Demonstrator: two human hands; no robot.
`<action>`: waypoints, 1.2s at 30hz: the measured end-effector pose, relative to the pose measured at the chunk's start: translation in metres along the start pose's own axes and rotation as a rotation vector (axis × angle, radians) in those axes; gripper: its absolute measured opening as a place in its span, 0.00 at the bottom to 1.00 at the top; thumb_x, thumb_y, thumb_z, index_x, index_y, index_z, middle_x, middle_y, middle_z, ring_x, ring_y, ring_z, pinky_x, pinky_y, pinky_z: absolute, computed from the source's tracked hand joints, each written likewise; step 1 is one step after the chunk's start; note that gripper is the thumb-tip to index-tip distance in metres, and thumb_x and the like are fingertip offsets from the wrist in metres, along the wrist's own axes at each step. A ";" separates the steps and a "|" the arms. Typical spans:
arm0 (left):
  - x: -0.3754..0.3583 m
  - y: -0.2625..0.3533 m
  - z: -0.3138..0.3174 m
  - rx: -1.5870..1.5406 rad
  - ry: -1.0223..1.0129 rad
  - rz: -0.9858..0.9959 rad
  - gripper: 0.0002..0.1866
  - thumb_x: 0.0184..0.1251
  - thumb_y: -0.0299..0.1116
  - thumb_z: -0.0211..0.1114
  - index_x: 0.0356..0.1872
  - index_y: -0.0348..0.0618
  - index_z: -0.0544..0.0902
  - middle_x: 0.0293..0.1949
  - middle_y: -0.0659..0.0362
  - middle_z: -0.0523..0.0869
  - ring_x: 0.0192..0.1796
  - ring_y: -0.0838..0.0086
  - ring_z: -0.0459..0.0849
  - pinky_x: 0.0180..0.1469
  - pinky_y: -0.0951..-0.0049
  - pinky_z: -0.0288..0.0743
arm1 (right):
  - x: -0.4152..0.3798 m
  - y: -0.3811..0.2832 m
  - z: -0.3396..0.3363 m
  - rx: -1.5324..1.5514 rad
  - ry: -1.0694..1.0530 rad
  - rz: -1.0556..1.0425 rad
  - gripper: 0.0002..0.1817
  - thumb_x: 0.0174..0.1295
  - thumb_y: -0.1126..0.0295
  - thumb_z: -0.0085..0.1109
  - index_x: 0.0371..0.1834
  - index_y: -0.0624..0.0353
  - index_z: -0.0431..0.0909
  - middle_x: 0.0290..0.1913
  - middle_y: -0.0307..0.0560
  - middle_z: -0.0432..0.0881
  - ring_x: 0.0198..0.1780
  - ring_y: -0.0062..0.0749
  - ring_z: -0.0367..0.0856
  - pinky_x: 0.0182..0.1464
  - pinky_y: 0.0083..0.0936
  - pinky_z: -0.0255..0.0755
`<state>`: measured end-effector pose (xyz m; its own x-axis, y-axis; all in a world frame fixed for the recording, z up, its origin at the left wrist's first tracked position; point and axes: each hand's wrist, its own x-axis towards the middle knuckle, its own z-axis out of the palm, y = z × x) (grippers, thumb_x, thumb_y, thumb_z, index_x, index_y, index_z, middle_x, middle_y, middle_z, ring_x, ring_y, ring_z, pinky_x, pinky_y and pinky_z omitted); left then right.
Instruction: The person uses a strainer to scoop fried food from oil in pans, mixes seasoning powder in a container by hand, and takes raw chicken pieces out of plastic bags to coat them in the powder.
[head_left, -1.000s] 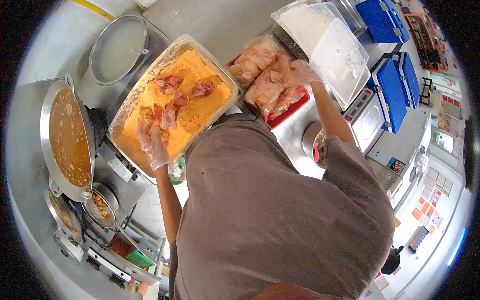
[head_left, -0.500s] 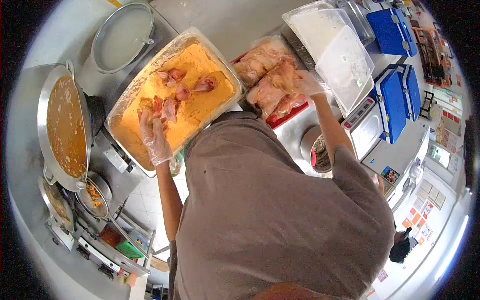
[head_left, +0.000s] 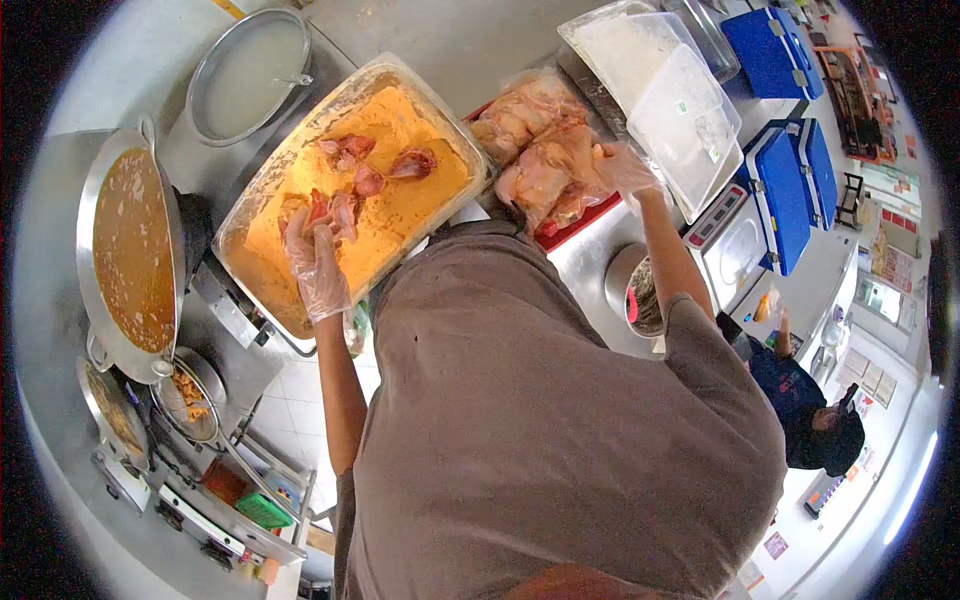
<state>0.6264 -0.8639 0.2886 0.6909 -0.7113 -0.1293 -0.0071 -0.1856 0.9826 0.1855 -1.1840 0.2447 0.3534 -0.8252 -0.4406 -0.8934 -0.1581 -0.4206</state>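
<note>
My left hand [head_left: 315, 262], in a clear plastic glove, is over the near left part of a tub [head_left: 232, 225] of orange breading flour [head_left: 400, 120]. Its fingers are curled at a raw chicken piece [head_left: 343, 214], partly hiding it. More raw chicken pieces [head_left: 411, 164] lie apart on the flour. Right of the tub, a red tray [head_left: 585, 222] bears large raw chicken portions [head_left: 550, 180] in clear plastic bags. My right hand [head_left: 627, 172], also gloved, grips the edge of the nearer portion; its fingertips are partly hidden.
A wok of brown oil [head_left: 130, 255] and a bowl of cloudy liquid [head_left: 250, 80] stand left. White lids [head_left: 685, 100], a scale [head_left: 735, 250], blue cases [head_left: 780, 200] and a metal pot [head_left: 635, 290] are right. Another person [head_left: 800, 400] stands beyond my right arm.
The other person has come further into view at the right, with a hand raised holding something orange-yellow. My hands stay almost in place; the view has shifted slightly.
</note>
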 end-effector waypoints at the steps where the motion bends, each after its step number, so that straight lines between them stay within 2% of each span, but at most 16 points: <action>1: -0.001 0.000 -0.002 0.019 -0.001 -0.002 0.22 0.81 0.33 0.57 0.71 0.43 0.66 0.53 0.54 0.83 0.51 0.71 0.84 0.51 0.73 0.77 | -0.005 0.001 -0.007 0.014 -0.005 0.028 0.19 0.61 0.56 0.64 0.43 0.62 0.85 0.32 0.58 0.85 0.32 0.36 0.82 0.37 0.41 0.74; 4: -0.003 -0.019 -0.015 -0.001 0.040 0.048 0.21 0.81 0.33 0.57 0.70 0.43 0.68 0.52 0.55 0.83 0.51 0.71 0.83 0.51 0.72 0.77 | -0.028 0.003 -0.031 0.372 0.038 0.053 0.18 0.61 0.56 0.65 0.41 0.61 0.85 0.31 0.55 0.83 0.31 0.38 0.80 0.37 0.39 0.73; 7: -0.014 0.004 -0.014 -0.009 0.041 -0.031 0.20 0.82 0.35 0.56 0.70 0.45 0.69 0.52 0.55 0.83 0.51 0.73 0.83 0.51 0.71 0.77 | -0.046 -0.006 -0.068 -0.270 0.310 -0.198 0.17 0.61 0.56 0.69 0.42 0.60 0.85 0.29 0.49 0.79 0.31 0.35 0.78 0.37 0.34 0.72; 10: -0.012 0.007 -0.007 -0.005 0.033 -0.004 0.18 0.81 0.37 0.57 0.66 0.46 0.73 0.51 0.57 0.84 0.50 0.75 0.83 0.51 0.72 0.77 | -0.082 -0.081 -0.100 -0.089 0.344 -0.191 0.18 0.59 0.57 0.72 0.39 0.62 0.83 0.29 0.49 0.77 0.33 0.35 0.77 0.38 0.32 0.72; 13: -0.007 0.033 0.013 -0.066 -0.108 -0.049 0.15 0.80 0.38 0.59 0.61 0.45 0.78 0.50 0.59 0.85 0.49 0.74 0.83 0.49 0.71 0.78 | -0.082 -0.130 -0.098 -0.078 0.322 -0.368 0.16 0.57 0.64 0.75 0.35 0.64 0.79 0.31 0.48 0.78 0.34 0.33 0.75 0.39 0.30 0.72; 14: -0.007 0.051 0.021 -0.104 -0.159 -0.032 0.18 0.80 0.41 0.60 0.62 0.43 0.79 0.52 0.59 0.84 0.51 0.74 0.83 0.52 0.71 0.79 | -0.082 -0.157 -0.085 0.139 0.278 -0.459 0.14 0.56 0.72 0.75 0.32 0.64 0.74 0.32 0.45 0.77 0.35 0.31 0.73 0.40 0.28 0.72; 15: -0.007 0.065 0.030 -0.137 -0.206 -0.016 0.20 0.79 0.43 0.62 0.62 0.41 0.79 0.53 0.59 0.84 0.53 0.73 0.83 0.54 0.71 0.79 | -0.072 -0.170 -0.070 0.169 0.202 -0.543 0.14 0.56 0.71 0.75 0.34 0.63 0.76 0.34 0.46 0.78 0.36 0.31 0.75 0.42 0.28 0.73; 17: 0.006 0.052 0.042 0.175 -0.274 0.241 0.20 0.79 0.43 0.60 0.62 0.41 0.79 0.50 0.60 0.85 0.51 0.72 0.85 0.52 0.69 0.81 | -0.051 -0.195 -0.034 0.228 0.042 -0.714 0.15 0.57 0.68 0.76 0.39 0.62 0.79 0.37 0.47 0.81 0.38 0.31 0.78 0.45 0.28 0.75; 18: 0.002 0.072 0.047 0.183 -0.277 0.217 0.20 0.79 0.42 0.61 0.62 0.41 0.79 0.49 0.60 0.86 0.49 0.73 0.86 0.50 0.70 0.82 | -0.063 -0.243 -0.032 0.235 0.053 -0.906 0.12 0.59 0.73 0.73 0.33 0.61 0.76 0.36 0.41 0.81 0.38 0.26 0.77 0.45 0.25 0.75; 22: 0.001 0.114 0.040 -0.195 -0.374 -0.166 0.18 0.77 0.37 0.64 0.61 0.39 0.79 0.47 0.59 0.85 0.46 0.74 0.87 0.45 0.73 0.84 | -0.055 -0.324 -0.005 0.562 -0.490 -0.889 0.12 0.64 0.78 0.67 0.29 0.57 0.71 0.35 0.33 0.77 0.40 0.21 0.76 0.44 0.23 0.76; 25: 0.006 0.085 0.023 -0.239 -0.196 0.002 0.19 0.74 0.32 0.66 0.61 0.38 0.79 0.48 0.58 0.85 0.47 0.78 0.86 0.47 0.75 0.84 | -0.045 -0.357 0.020 0.818 -0.624 -0.852 0.08 0.68 0.78 0.63 0.34 0.58 0.73 0.36 0.35 0.78 0.39 0.20 0.76 0.43 0.21 0.75; 27: 0.001 0.088 0.020 -0.328 -0.059 0.043 0.16 0.72 0.27 0.66 0.58 0.36 0.76 0.48 0.58 0.83 0.47 0.77 0.84 0.48 0.73 0.84 | -0.061 -0.382 0.040 0.955 -0.476 -0.781 0.06 0.72 0.77 0.59 0.48 0.58 0.78 0.38 0.37 0.80 0.39 0.21 0.78 0.45 0.21 0.77; 29: -0.004 0.090 0.021 -0.457 0.093 0.060 0.14 0.71 0.22 0.64 0.55 0.34 0.76 0.44 0.59 0.82 0.44 0.79 0.83 0.48 0.74 0.81 | -0.085 -0.405 0.055 1.179 -0.440 -0.741 0.13 0.72 0.76 0.59 0.57 0.58 0.78 0.39 0.39 0.81 0.41 0.23 0.80 0.46 0.22 0.78; 30: -0.002 0.079 0.021 -0.477 0.128 0.085 0.13 0.70 0.18 0.63 0.52 0.34 0.73 0.44 0.58 0.81 0.43 0.77 0.82 0.48 0.74 0.81 | -0.087 -0.406 0.060 0.941 -0.306 -0.806 0.23 0.67 0.75 0.66 0.65 0.60 0.74 0.42 0.41 0.84 0.44 0.25 0.82 0.51 0.24 0.79; 34: -0.009 0.058 0.015 -0.265 0.191 0.164 0.14 0.72 0.20 0.63 0.53 0.35 0.71 0.47 0.57 0.81 0.43 0.78 0.82 0.45 0.75 0.81 | -0.098 -0.421 0.070 0.692 -0.181 -0.876 0.24 0.59 0.75 0.72 0.59 0.65 0.77 0.43 0.44 0.85 0.45 0.25 0.83 0.49 0.24 0.80; 36: -0.016 0.068 0.014 -0.410 0.195 0.113 0.15 0.71 0.21 0.64 0.54 0.35 0.70 0.46 0.58 0.81 0.41 0.79 0.81 0.44 0.76 0.80 | -0.100 -0.423 0.071 0.734 -0.247 -0.791 0.19 0.61 0.77 0.67 0.56 0.65 0.79 0.41 0.43 0.84 0.42 0.24 0.83 0.45 0.23 0.80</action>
<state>0.6052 -0.8746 0.3562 0.8255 -0.5636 -0.0300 0.1692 0.1965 0.9658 0.5475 -0.9962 0.4107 0.8706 -0.4897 0.0487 -0.0379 -0.1654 -0.9855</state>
